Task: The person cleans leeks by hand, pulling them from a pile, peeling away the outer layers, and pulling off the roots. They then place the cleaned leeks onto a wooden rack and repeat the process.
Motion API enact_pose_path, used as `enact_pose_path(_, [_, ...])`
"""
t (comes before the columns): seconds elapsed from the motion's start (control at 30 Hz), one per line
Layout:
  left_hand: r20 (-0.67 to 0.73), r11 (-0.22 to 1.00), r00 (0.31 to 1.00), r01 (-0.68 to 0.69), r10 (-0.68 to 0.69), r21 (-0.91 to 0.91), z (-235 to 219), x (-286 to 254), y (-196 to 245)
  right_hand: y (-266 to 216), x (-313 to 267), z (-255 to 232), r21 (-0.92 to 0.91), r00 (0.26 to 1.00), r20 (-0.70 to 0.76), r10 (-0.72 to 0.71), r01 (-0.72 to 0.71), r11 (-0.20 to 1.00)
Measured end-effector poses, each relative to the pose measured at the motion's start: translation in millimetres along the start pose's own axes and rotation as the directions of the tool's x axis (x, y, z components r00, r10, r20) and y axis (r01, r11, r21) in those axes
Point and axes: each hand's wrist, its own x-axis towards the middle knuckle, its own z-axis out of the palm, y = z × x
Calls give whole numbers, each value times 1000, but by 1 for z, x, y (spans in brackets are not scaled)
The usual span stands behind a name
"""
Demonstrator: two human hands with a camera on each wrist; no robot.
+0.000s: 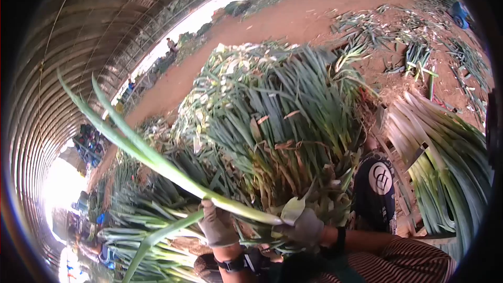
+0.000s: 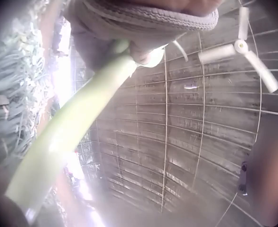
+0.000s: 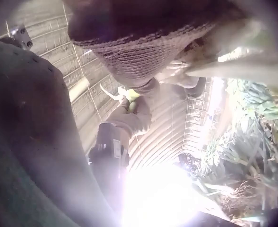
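A long green onion (image 1: 157, 162) slants across the head view, its white end at the lower right and green leaves rising to the upper left. Around its pale stem, my gloved left hand (image 1: 217, 225) grips; a loose green leaf (image 1: 160, 233) hangs down beside that hand. My gloved right hand (image 1: 304, 228) holds the white end, where a pale peeled-back layer (image 1: 292, 210) sticks up by the fingers. In the left wrist view the stem (image 2: 77, 113) runs out from under the glove. The right wrist view hides most of the right fingers behind the glove cuff (image 3: 134, 56).
Big heaps of untrimmed green onions (image 1: 293, 110) stand just ahead, with more (image 1: 141, 246) at the lower left. At the right, cleaned green onions (image 1: 445, 167) lie stacked on a wooden frame (image 1: 403, 199). Leaf scraps (image 1: 367, 26) litter the dirt floor (image 1: 293, 21) under a curved roof.
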Motion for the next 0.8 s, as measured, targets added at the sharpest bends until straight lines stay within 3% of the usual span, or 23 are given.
enact_pose_path(0.17, [105, 995, 989, 103, -101, -8, -24, 7, 0, -1, -7, 4, 251, 983, 88, 160, -178, 952])
enact_pose_path(0.27, [311, 985, 936, 175, -165, -3, -38, 4, -20, 9, -15, 10, 133, 986, 40, 165, -169, 977])
enact_pose_path(0.3, [240, 968, 938, 250, -250, 32, -27, -12, -21, 10, -13, 10, 52, 989, 19, 149, -150, 987])
enact_pose_path(0.33, [259, 943, 908, 303, -330, 139, -21, -22, -26, 10, -10, 9, 43, 991, -2, 130, -130, 991])
enact_pose_path(0.4, [277, 927, 885, 347, -375, 146, -26, -32, -49, 7, -5, 5, 16, 995, -47, 91, -90, 996])
enact_pose_path(0.5, [380, 922, 844, 308, -378, 234, -54, -41, -71, 1, -5, -3, 20, 992, -53, 112, -111, 994])
enact_pose_path(0.57, [463, 841, 754, 215, -466, 497, -71, -54, -80, 0, -1, -7, 28, 989, -69, 131, -129, 991])
enact_pose_path(0.63, [332, 640, 573, 499, -749, 584, -109, -64, -105, 0, 1, -13, -20, 987, -67, 148, -149, 989])
enact_pose_path(0.73, [148, 525, 533, 679, -833, 514, -78, -85, -64, 1, 8, -23, -141, 998, -67, 10, -19, 990])
enact_pose_path(0.77, [34, 438, 472, 786, -881, 436, -80, -79, -52, 1, 9, -27, -185, 996, -76, -52, 37, 982])
enact_pose_path(0.8, [17, 450, 558, 650, -830, 612, -79, -75, -37, 1, 9, -28, -222, 995, -70, -68, 51, 974])
